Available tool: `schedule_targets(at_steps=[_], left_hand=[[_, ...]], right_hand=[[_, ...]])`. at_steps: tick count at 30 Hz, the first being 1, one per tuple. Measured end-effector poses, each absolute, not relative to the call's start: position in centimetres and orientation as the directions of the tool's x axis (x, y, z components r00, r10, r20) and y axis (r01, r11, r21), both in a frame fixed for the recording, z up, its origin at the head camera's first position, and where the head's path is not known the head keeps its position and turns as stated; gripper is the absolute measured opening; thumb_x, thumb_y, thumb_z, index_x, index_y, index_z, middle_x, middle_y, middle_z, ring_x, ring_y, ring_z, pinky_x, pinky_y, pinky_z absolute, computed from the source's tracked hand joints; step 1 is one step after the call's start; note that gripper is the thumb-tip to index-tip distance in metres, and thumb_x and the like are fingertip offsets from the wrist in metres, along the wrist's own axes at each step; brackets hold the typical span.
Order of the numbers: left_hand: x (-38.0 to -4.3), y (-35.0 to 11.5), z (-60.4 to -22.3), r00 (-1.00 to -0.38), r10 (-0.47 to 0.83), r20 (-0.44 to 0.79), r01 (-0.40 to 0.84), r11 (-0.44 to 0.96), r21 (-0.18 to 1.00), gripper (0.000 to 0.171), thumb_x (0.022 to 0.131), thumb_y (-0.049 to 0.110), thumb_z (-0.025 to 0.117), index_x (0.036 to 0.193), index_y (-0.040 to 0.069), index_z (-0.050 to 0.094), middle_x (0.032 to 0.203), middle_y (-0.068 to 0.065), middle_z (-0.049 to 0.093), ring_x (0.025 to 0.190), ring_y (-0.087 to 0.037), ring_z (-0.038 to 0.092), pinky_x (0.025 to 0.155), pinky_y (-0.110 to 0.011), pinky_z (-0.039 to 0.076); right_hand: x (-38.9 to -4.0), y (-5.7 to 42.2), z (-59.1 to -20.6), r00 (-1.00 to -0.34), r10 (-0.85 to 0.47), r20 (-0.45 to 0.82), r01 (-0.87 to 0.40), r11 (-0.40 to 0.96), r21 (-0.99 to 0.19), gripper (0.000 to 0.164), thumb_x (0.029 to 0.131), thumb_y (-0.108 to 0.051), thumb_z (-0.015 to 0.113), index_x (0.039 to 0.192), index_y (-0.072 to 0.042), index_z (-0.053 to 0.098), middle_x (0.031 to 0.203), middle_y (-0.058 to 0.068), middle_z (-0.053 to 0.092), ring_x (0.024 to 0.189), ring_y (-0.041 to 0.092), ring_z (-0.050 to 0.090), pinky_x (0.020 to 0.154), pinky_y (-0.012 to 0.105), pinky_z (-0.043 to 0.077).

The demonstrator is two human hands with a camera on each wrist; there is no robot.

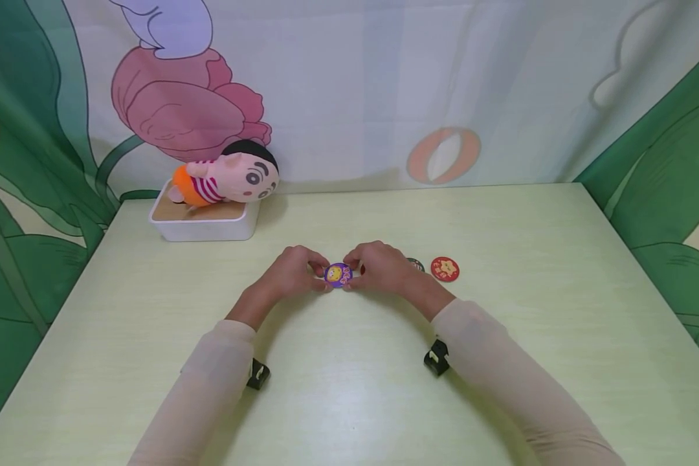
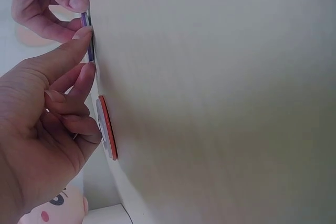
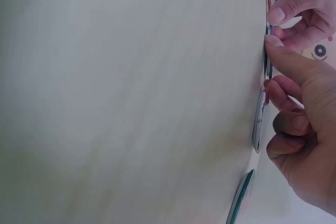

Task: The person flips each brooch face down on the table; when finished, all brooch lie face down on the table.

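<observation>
A round purple disc (image 1: 338,275) with a yellow cartoon figure lies flat between my two hands, near the middle of the table. My left hand (image 1: 293,272) pinches its left edge with thumb and fingers. On the opposite edge, my right hand (image 1: 382,268) pinches it likewise. The left wrist view shows a red-edged disc (image 2: 107,128) on the table below my left fingers. A pale-edged disc (image 3: 259,121) lies close by my right fingers in the right wrist view. Just past it is a green-edged disc (image 3: 242,199).
A red disc (image 1: 445,269) with a star figure lies right of my right wrist, beside a dark-rimmed disc (image 1: 416,264) partly hidden by that wrist. At the back left, a cartoon doll (image 1: 227,175) lies on a white box (image 1: 204,230). A printed curtain (image 1: 326,97) hangs behind the table.
</observation>
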State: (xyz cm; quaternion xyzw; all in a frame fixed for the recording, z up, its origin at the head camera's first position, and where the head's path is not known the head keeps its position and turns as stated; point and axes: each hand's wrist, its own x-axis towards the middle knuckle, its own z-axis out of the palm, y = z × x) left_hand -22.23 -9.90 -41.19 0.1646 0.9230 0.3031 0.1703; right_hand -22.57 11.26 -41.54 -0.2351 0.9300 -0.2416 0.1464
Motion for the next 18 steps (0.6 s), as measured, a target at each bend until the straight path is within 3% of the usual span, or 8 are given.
schedule_targets(at_steps=[6,18], left_hand=[[-22.30,-9.83,-41.33,-0.895,0.394,-0.210,0.191,0.764,0.616,0.043,0.081,0.016,0.086,0.120,0.003,0.074,0.100,-0.010,0.075,0.102,-0.024,0.061,0.098,-0.039,0.045],[-22.26,-9.83,-41.35,-0.896,0.390,-0.211,0.179,0.754,0.632,0.044,0.080,0.014,0.086,0.120,0.002,0.073,0.099,-0.010,0.075,0.098,-0.022,0.062,0.093,-0.036,0.047]], right_hand=[[-22.58,11.16,-41.46,-0.853,-0.495,-0.165,-0.339,0.767,-0.545,0.048,0.084,-0.026,0.084,0.126,-0.006,0.071,0.114,0.006,0.076,0.090,0.015,0.067,0.084,0.029,0.054],[-22.49,10.90,-41.30,-0.858,-0.489,-0.158,-0.330,0.760,-0.560,0.042,0.082,-0.024,0.086,0.119,-0.007,0.074,0.106,0.006,0.076,0.084,0.013,0.063,0.075,0.023,0.048]])
